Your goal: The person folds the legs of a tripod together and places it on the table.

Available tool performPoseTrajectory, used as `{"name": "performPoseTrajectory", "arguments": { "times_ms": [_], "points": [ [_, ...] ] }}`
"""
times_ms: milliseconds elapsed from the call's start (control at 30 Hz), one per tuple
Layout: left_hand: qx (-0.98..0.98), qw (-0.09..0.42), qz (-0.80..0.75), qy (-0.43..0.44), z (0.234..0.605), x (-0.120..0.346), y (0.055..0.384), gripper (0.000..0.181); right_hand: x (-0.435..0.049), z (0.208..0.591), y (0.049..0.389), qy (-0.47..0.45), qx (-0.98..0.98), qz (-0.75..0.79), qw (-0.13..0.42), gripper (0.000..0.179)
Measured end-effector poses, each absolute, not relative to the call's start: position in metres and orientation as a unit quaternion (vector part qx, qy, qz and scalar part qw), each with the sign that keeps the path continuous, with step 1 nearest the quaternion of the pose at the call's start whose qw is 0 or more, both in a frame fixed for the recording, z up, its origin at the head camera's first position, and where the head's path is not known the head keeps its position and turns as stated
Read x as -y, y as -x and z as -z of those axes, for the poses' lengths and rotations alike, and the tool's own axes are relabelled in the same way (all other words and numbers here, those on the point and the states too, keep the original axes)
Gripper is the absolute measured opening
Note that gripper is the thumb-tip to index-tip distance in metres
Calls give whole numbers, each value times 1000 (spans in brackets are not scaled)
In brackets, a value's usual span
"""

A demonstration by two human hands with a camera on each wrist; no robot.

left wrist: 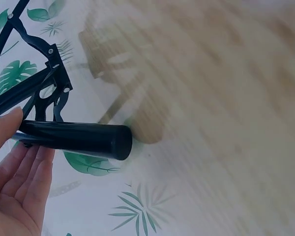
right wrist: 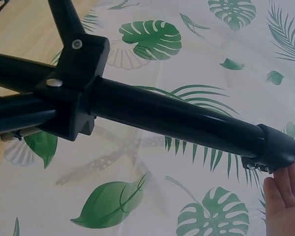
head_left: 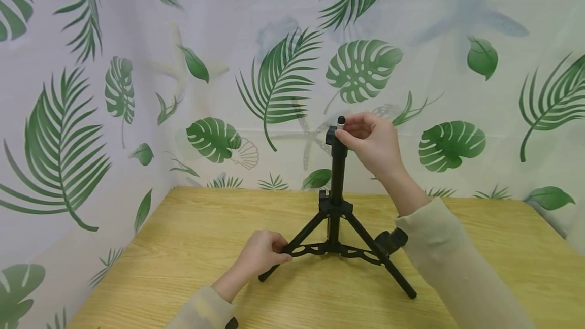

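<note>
A black tripod [head_left: 337, 171] stands on the table with its legs spread. My left hand [head_left: 260, 254] grips its left leg [head_left: 307, 231], thumb on one side and fingers on the other. In the left wrist view the leg's round end [left wrist: 122, 142] sticks out past the fingers. My right hand [head_left: 372, 143] pinches the silvery tip of the centre column between thumb and fingers, just below its small black top [head_left: 341, 120]. From the right wrist, the column's collar [right wrist: 278, 147] shows beside the fingertips, and the tip itself is mostly hidden.
A black knobbed piece [head_left: 391, 241] is beside the right leg, partly behind my right sleeve. Part of another dark object [head_left: 231, 323] shows by my left sleeve. Behind the wooden table [head_left: 205, 217] hangs a leaf-patterned curtain [head_left: 292, 65].
</note>
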State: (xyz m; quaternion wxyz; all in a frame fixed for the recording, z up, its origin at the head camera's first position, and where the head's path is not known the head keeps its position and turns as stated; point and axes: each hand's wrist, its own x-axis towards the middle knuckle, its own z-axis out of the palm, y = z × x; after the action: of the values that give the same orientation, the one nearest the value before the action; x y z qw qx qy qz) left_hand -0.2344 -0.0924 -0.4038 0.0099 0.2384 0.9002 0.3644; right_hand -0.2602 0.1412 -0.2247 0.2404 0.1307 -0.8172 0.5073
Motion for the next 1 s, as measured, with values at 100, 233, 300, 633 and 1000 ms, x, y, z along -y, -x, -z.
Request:
{"name": "performPoseTrajectory", "arguments": {
  "times_ms": [100, 233, 300, 633, 1000],
  "points": [
    [-900, 10, -365, -238, 403, 91, 234, 15, -142, 226, 259, -132, 822, -502, 236, 27],
    [-900, 6, -365, -237, 401, 88, 232, 16, -142, 227, 257, -138, 822, -501, 233, 26],
    [-900, 3, -366, -238, 401, 87, 232, 16, -142, 228, 256, -140, 822, -501, 232, 26],
    [-904, -18, -342, -256, 399, 82, 231, 19, -144, 232, 252, -150, 830, -483, 235, 24],
    [-902, -30, -338, -267, 397, 77, 231, 21, -144, 237, 250, -156, 835, -470, 241, 24]
  ]
}}
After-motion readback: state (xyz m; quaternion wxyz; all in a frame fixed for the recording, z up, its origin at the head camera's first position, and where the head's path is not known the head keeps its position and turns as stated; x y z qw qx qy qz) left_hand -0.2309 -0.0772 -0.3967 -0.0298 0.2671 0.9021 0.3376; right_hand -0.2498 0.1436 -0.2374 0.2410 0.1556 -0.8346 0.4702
